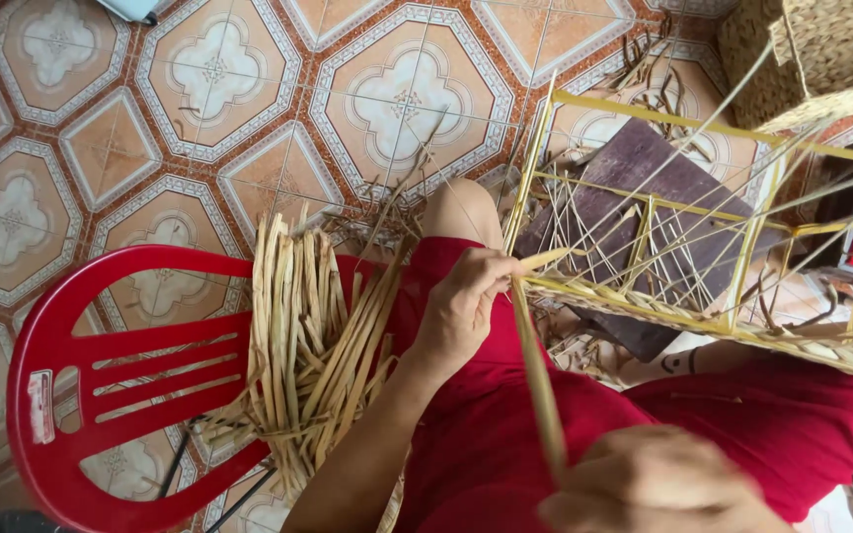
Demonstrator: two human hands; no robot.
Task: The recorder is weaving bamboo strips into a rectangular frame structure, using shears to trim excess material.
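A: Where is there open room?

B: Upper left, over the tiled floor [199,79]; nothing stands there. The lap in red cloth [505,415] between the 2 hands is also open.

A: And what blocks the way?

B: On the left, the red plastic chair [71,365] with a bundle of dried straw strands [313,336] lying across it, just beside the left hand [466,306]. On the right, the yellow wire frame [703,247] crossed by many thin strands, so little passes through it. A single strand [537,375] runs between the left hand and the right hand [659,489]. A woven basket [821,59] fills the top right corner.
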